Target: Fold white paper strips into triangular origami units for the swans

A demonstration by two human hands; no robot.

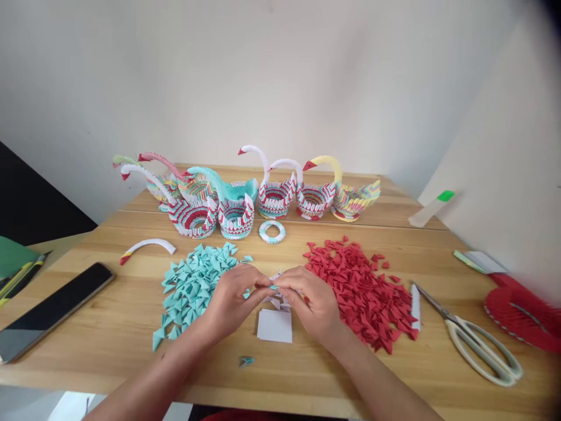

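Note:
My left hand [237, 295] and my right hand [312, 301] meet fingertip to fingertip over the middle of the table. Both are closed in a pinch on a small teal folded paper piece [274, 287], mostly covered by the fingers. Under and behind them lie several white folded paper pieces [276, 302], partly hidden. A stack of white paper slips [274, 325] sits just in front. Beside my left hand spreads a pile of teal paper triangles [195, 286]. To the right of my right hand is a heap of red paper triangles [363, 292].
Several folded-paper swans [276, 199] line the back, with a paper ring [272, 232] before them. A white curved neck piece [151, 244] and phone [55, 310] lie left. Scissors [471, 339] and a red fringed object [521, 313] are right. A teal piece [246, 361] lies near the front.

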